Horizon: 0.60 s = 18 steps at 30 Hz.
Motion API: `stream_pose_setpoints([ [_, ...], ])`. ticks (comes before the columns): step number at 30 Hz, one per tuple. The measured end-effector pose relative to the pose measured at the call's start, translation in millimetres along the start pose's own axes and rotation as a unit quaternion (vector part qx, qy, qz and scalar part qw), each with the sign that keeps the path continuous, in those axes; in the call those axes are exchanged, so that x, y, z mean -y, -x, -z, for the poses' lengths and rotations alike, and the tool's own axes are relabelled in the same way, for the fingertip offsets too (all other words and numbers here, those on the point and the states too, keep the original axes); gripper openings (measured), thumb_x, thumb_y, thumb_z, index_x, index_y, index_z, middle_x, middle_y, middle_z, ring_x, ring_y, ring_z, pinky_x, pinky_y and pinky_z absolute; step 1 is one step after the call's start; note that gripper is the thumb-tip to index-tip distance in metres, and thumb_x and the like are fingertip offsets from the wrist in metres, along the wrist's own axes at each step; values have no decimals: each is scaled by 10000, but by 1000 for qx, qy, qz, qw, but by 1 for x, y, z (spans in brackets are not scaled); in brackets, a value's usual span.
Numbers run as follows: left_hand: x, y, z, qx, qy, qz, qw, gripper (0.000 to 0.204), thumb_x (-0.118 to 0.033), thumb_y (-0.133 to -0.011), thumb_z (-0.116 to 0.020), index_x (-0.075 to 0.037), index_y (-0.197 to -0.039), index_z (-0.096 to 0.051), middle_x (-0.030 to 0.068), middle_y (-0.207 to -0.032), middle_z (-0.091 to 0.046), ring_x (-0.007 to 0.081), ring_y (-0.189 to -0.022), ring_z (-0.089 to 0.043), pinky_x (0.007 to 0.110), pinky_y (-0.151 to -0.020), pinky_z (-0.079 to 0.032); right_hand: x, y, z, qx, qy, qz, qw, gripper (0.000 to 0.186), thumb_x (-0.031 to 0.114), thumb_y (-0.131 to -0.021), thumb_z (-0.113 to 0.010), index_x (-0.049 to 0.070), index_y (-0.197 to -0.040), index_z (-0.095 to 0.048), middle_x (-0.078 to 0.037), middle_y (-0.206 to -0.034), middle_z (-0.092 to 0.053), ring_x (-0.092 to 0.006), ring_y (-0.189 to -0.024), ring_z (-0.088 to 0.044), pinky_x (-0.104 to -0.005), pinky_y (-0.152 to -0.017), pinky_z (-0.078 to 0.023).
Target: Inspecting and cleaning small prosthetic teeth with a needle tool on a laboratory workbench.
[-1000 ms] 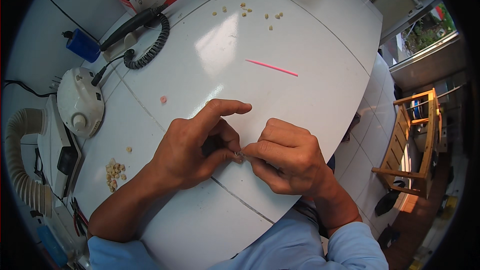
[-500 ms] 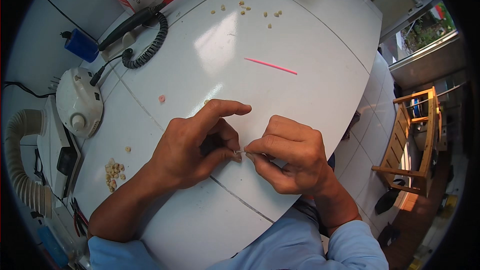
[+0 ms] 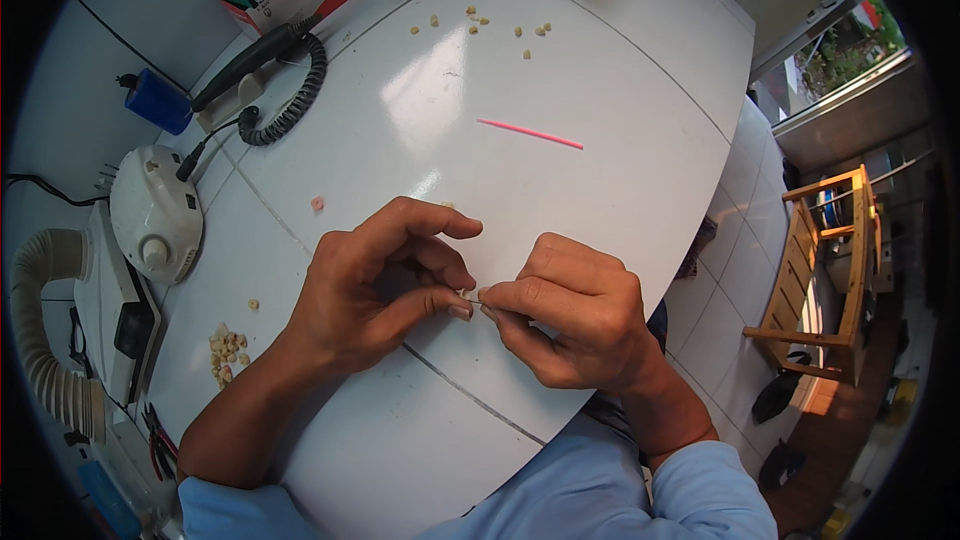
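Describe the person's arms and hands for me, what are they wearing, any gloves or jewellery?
Both hands are bare: no gloves, and no rings or watch show on the left hand or the right hand. The forearms are uncovered too. Light blue sleeves are pushed up on both arms, plain, with no visible pattern or markings.

Two hands work on the white tabletop (image 3: pixel 620 90): the left hand (image 3: pixel 375 290) and the right hand (image 3: pixel 575 315). One pink stick (image 3: pixel 530 133) lies toward the far edge, beside about nine small pale pieces (image 3: pixel 480 25). One small pink piece (image 3: pixel 317 203) and one heap of pale pieces (image 3: pixel 226 352) lie near the left edge.
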<state>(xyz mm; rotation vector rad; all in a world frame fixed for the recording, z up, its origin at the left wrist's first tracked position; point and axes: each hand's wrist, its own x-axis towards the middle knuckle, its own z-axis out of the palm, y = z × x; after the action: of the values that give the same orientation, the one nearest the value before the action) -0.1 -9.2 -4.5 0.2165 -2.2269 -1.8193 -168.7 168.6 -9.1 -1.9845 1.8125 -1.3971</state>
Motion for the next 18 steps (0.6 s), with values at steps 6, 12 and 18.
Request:
stream_pose_setpoints([
  [6,2,1,0,9,14,6,1000,437,146,-924,-777,21,-1317,-631,125,-1016,-782,198,-967,-813,335,-898,-676,-1,-1,0,-33,2,0,999,219,-85,-705,-842,22,-893,-805,-47,-702,-620,-166,-622,-598,-323,-518,-448],
  [12,1,1,0,8,-10,-3,1000,452,150,-922,-775,23,-1331,-631,129,-1044,-786,210,-1013,-815,341,-915,-685,2,0,1,-25,-5,-1,1000,186,-72,-744,-831,-5,-903,-762,-67,-747,-591,-210,-661,-597,-356,-558,-478],
  [18,2,1,0,3,-4,8,1000,460,155,-923,-774,26,-1337,-623,145,-1070,-793,218,-1039,-815,343,-925,-685,2,0,1,-35,-1,-2,999,185,-65,-748,-834,-4,-907,-762,-67,-745,-588,-208,-653,-587,-356,-554,-471],
])
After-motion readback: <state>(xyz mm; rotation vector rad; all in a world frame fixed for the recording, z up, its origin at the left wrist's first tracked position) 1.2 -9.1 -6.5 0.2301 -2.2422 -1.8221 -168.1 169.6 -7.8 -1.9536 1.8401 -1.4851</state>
